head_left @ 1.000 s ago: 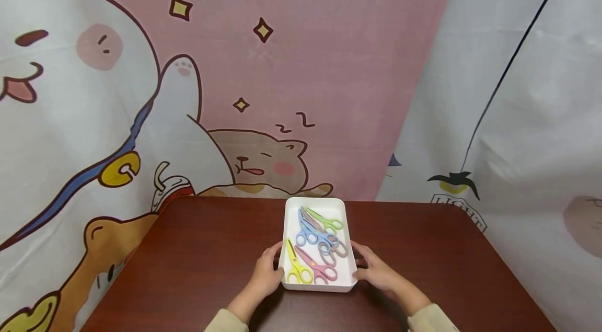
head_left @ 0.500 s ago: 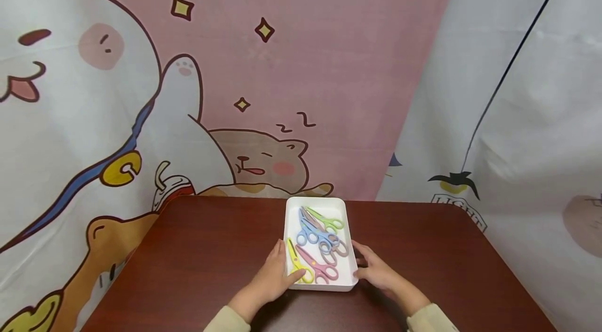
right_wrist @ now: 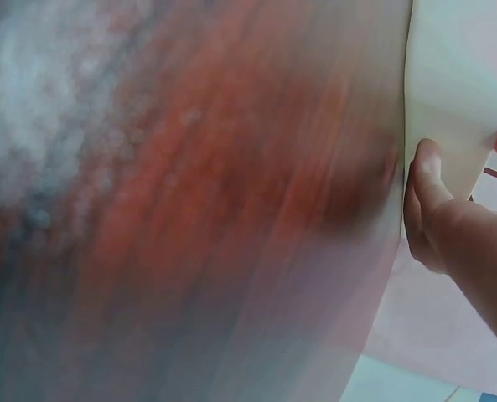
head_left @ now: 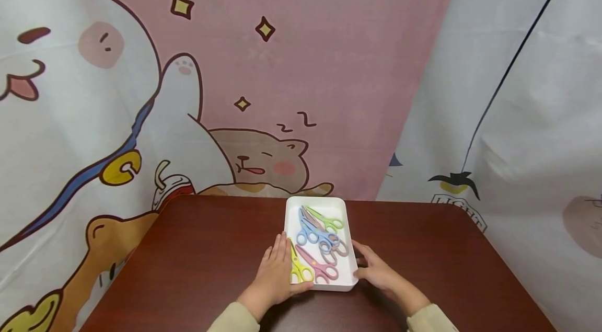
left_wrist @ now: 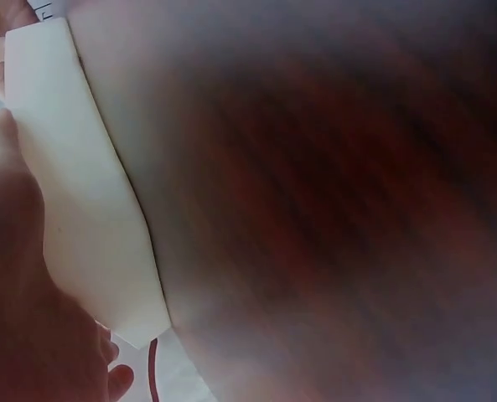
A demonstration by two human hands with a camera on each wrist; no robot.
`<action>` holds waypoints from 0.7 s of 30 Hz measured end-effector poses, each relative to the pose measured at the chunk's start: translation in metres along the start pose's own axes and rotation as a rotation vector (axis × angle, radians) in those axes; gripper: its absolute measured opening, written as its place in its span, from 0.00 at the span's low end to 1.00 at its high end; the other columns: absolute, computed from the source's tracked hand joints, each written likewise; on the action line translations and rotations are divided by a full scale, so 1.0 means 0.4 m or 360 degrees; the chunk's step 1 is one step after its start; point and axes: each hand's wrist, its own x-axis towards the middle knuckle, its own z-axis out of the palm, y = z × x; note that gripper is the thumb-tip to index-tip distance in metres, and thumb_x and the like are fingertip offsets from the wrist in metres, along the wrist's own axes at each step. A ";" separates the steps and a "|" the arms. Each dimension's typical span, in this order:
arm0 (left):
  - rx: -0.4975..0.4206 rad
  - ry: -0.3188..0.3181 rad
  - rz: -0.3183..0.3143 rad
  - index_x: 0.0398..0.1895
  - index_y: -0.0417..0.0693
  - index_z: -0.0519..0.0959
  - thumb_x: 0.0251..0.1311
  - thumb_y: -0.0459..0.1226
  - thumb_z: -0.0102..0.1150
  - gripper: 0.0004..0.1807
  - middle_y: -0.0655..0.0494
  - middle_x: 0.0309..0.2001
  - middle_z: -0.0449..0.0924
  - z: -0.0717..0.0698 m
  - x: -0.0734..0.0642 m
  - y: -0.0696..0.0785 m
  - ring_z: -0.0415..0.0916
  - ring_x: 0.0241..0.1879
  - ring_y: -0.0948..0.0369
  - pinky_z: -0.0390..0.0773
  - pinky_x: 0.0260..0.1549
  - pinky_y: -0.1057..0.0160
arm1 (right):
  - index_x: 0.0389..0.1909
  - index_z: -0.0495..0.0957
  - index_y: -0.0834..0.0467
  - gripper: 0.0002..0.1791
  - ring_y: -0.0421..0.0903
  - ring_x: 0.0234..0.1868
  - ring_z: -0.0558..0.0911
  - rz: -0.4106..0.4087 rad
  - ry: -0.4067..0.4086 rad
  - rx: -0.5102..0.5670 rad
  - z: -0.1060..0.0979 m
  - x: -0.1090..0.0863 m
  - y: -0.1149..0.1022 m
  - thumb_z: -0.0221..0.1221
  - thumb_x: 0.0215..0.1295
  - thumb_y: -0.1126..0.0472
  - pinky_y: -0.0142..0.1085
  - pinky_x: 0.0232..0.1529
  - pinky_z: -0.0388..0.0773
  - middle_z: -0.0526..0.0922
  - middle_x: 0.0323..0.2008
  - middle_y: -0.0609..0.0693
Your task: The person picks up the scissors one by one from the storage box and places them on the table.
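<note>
A white rectangular tray (head_left: 315,287) lies on the table, holding several scissors. Green scissors (head_left: 333,223) are at the far end, blue scissors (head_left: 310,227) overlap greyish ones in the middle, and pink scissors (head_left: 322,269) and yellow scissors (head_left: 301,271) lie nearest. My left hand (head_left: 274,274) rests along the tray's left side, fingers straight and thumb stretched across the near left corner, covering part of the yellow scissors. At the near right corner my right hand (head_left: 376,269) holds the tray, fingers on its side wall and thumb at the front; the right wrist view shows this hand (right_wrist: 466,226) too.
The dark reddish-brown table (head_left: 216,238) extends to both sides of the tray. Behind it hangs a cloth backdrop (head_left: 329,60) printed with cartoon animals, close to the table's far edge.
My left hand has shifted from holding the tray's left edge to lying flatter along it, fingers straightened and thumb moved over the near left corner. The right hand and tray look unmoved.
</note>
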 end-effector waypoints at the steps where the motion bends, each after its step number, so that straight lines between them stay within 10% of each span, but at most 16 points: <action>1: 0.0006 0.0010 0.0003 0.70 0.31 0.54 0.45 0.77 0.44 0.65 0.35 0.73 0.46 0.000 0.001 0.001 0.44 0.73 0.44 0.58 0.65 0.45 | 0.70 0.53 0.65 0.48 0.64 0.58 0.69 0.0002 0.0006 -0.0006 0.000 -0.001 -0.002 0.58 0.43 0.76 0.37 0.43 0.73 0.56 0.65 0.67; 10: 0.0058 -0.0035 -0.0004 0.70 0.30 0.54 0.48 0.76 0.41 0.63 0.34 0.72 0.47 -0.010 0.005 0.011 0.46 0.72 0.44 0.55 0.67 0.48 | 0.67 0.57 0.72 0.43 0.59 0.49 0.77 -0.0011 0.0030 -0.0222 -0.016 0.006 -0.031 0.63 0.47 0.71 0.38 0.40 0.77 0.64 0.59 0.71; 21: 0.0097 -0.0022 -0.0025 0.70 0.30 0.54 0.45 0.76 0.43 0.64 0.33 0.72 0.47 -0.005 0.000 0.010 0.46 0.72 0.44 0.55 0.68 0.50 | 0.68 0.60 0.63 0.49 0.66 0.66 0.59 -0.0318 0.0308 -0.1080 0.031 0.073 -0.091 0.72 0.46 0.52 0.61 0.61 0.61 0.58 0.68 0.64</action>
